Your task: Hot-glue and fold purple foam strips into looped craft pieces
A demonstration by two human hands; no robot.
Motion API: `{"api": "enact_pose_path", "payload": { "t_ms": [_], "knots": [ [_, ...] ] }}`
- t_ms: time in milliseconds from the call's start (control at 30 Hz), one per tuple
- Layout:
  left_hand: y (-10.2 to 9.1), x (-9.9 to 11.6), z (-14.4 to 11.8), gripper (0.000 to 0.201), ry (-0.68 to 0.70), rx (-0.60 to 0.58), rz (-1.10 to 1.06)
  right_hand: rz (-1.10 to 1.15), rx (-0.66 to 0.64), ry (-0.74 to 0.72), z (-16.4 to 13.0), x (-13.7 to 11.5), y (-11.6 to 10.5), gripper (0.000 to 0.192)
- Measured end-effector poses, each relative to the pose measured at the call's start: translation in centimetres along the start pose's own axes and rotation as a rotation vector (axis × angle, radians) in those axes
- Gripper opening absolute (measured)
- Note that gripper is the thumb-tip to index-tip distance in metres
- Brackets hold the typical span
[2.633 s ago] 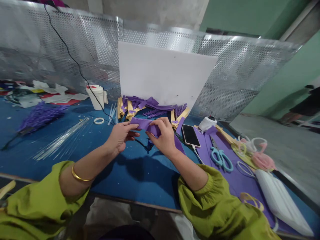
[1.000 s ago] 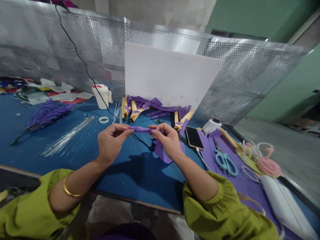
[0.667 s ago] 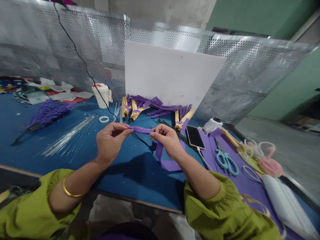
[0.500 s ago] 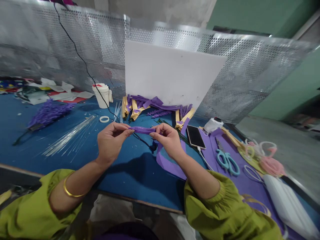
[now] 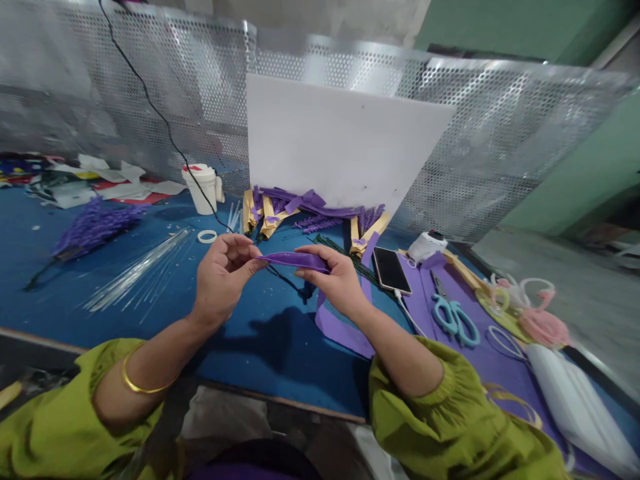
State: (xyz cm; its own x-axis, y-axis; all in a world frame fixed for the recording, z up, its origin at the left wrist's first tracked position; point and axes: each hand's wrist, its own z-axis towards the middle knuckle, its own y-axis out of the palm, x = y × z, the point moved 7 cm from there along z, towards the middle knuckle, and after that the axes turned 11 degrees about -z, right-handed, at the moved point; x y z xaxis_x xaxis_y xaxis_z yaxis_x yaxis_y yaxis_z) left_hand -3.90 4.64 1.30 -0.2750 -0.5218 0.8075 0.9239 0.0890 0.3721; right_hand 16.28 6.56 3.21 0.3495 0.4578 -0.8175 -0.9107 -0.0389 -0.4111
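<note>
Blue counter (image 5: 150, 313), perforated metal screen behind. Purple strip (image 5: 294, 260) — held above the counter, left hand (image 5: 223, 280) and right hand (image 5: 336, 283) each pinching one end. Likely light, soft, floppy — best gripped at its ends.

This is a craft workshop bench. A blue-covered worktable (image 5: 260, 353) fenced by perforated metal screens (image 5: 480, 133) carries teal-handled scissors (image 5: 453, 317), purple paper strips (image 5: 300, 203) and clear plastic rods (image 5: 135, 270).

The purple strip (image 5: 295, 260) now lies flatter between the hands.
</note>
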Motion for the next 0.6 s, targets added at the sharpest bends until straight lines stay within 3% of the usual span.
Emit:
{"api": "enact_pose_path", "payload": {
  "t_ms": [200,433,600],
  "knots": [
    [0.5,0.0,-0.2,0.04,-0.009,-0.082,0.09,0.132,0.099,0.092,-0.2,0.6,-0.1,0.016],
    [1.3,0.3,-0.4,0.028,0.003,-0.215,0.209,0.029,0.117,-0.047,-0.5,-0.7,-0.4,0.008],
    [1.7,-0.6,-0.5,0.035,-0.185,-0.256,0.168,-0.001,0.114,-0.1,-0.6,-0.8,-0.4,0.006]
  ]
}}
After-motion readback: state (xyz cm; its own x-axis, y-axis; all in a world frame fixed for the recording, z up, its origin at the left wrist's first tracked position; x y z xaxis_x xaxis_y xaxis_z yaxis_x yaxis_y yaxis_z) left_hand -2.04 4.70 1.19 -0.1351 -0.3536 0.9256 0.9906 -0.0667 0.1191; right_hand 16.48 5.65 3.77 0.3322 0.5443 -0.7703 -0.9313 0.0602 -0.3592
